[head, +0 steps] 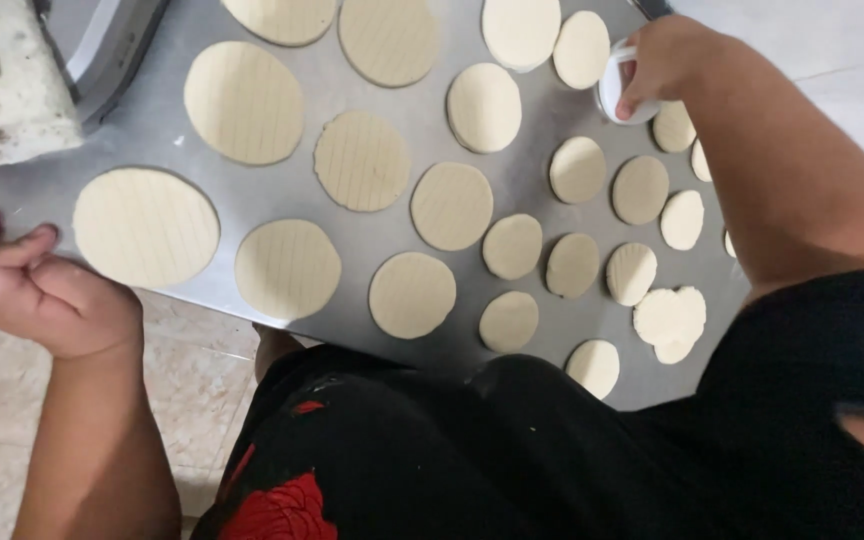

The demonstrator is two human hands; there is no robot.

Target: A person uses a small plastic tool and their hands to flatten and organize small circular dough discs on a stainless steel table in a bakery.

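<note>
My right hand (664, 60) has its fingers closed round a small white round cutter (617, 92), set on the far right of the steel table (372, 240) among the small dough discs (578, 168). To cut cleanly I would press it straight down and level, close beside the neighbouring rounds without overlapping them. My left hand (37, 290) rests loosely curled at the table's near left edge, holding nothing, just beside a large disc (145, 226). The dough is pale, matte, flat and faintly ribbed; a rough dough lump (2, 85) sits at far left.
</note>
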